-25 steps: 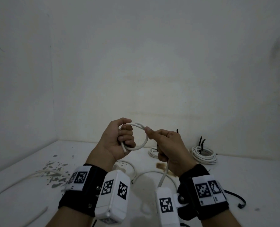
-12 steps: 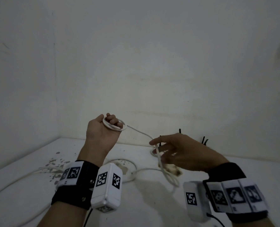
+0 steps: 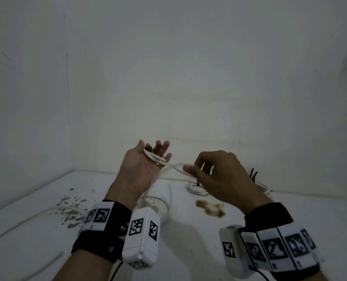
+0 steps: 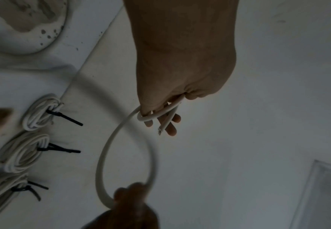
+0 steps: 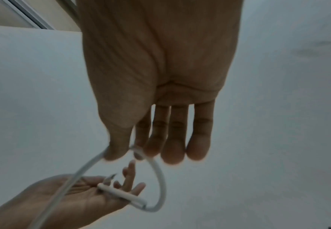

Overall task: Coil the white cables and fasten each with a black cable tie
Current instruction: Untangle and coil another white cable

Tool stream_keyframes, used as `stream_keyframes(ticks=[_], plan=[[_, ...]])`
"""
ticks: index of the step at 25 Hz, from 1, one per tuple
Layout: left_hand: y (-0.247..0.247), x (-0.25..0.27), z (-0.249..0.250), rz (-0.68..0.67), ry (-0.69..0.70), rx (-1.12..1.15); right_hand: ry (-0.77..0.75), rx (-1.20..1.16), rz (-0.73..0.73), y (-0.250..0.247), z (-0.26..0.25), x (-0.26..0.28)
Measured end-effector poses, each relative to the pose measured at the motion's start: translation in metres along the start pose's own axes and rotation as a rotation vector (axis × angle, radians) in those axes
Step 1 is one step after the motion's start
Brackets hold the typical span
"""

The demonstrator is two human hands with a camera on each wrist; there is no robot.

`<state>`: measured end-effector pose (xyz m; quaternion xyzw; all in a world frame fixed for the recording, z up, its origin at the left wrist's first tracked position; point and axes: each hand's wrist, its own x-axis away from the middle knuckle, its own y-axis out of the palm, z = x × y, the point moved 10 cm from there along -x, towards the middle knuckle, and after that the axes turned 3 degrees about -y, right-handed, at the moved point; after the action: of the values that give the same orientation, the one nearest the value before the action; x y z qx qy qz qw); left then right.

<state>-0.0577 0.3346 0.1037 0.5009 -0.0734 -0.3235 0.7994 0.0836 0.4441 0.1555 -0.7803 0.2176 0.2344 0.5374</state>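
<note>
My left hand (image 3: 154, 157) is raised palm-up with its fingers spread straight. Two small loops of the white cable (image 3: 155, 158) lie across the base of its fingers. The cut cable end (image 4: 161, 129) pokes out beside them. From there the cable arcs to my right hand (image 3: 219, 175), whose thumb and forefinger pinch it just right of the left hand. The wrist views show this arc as an open loop (image 4: 105, 155) (image 5: 160, 178) between the hands. The rest of the cable drops behind my left wrist to the table. Coiled bundles with black ties (image 4: 62, 116) lie by the back wall.
Three tied coils (image 4: 41, 111) (image 4: 27, 151) (image 4: 5, 190) sit in a row along the wall. A brown stain (image 3: 211, 209) and grey flecks (image 3: 71, 209) mark the white table. Loose white cable (image 3: 26, 220) trails across the left side. Walls close in at the back and the left.
My left hand, closed round the loops half a second ago, has spread its fingers. My right hand has swung up and left with the cable, closer to the left hand.
</note>
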Motion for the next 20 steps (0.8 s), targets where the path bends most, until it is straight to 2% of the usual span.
stream_keyframes(ticks=[2, 4, 6, 8, 10, 12, 15, 18, 20], plan=[[0.003, -0.003, -0.010, -0.026, -0.039, -0.054, 0.009, -0.008, 0.067, 0.001, -0.003, -0.001], [0.003, -0.003, -0.010, -0.052, -0.066, -0.065, 0.048, -0.274, 0.051, 0.004, -0.002, -0.002], [0.000, -0.001, -0.004, -0.067, -0.080, -0.024, 0.048, -0.687, -0.042, 0.007, -0.006, 0.002], [-0.005, -0.001, -0.002, -0.077, -0.103, 0.038, 0.031, -0.980, -0.151, 0.008, -0.014, 0.007], [-0.005, 0.000, -0.007, -0.064, -0.137, 0.037, 0.019, -1.080, -0.262, 0.016, -0.024, 0.011], [0.007, 0.006, -0.022, -0.086, -0.190, -0.138, 0.024, -1.161, -0.324, 0.027, -0.034, 0.012], [0.030, 0.021, -0.050, -0.169, -0.238, -0.496, 0.078, -1.370, -0.217, 0.034, -0.036, 0.005], [0.030, 0.021, -0.067, -0.196, -0.277, -0.591, 0.269, -1.513, 0.028, 0.033, -0.008, -0.001], [0.023, 0.018, -0.072, -0.160, -0.306, -0.622, 0.375, -1.481, 0.131, 0.029, 0.013, 0.001]])
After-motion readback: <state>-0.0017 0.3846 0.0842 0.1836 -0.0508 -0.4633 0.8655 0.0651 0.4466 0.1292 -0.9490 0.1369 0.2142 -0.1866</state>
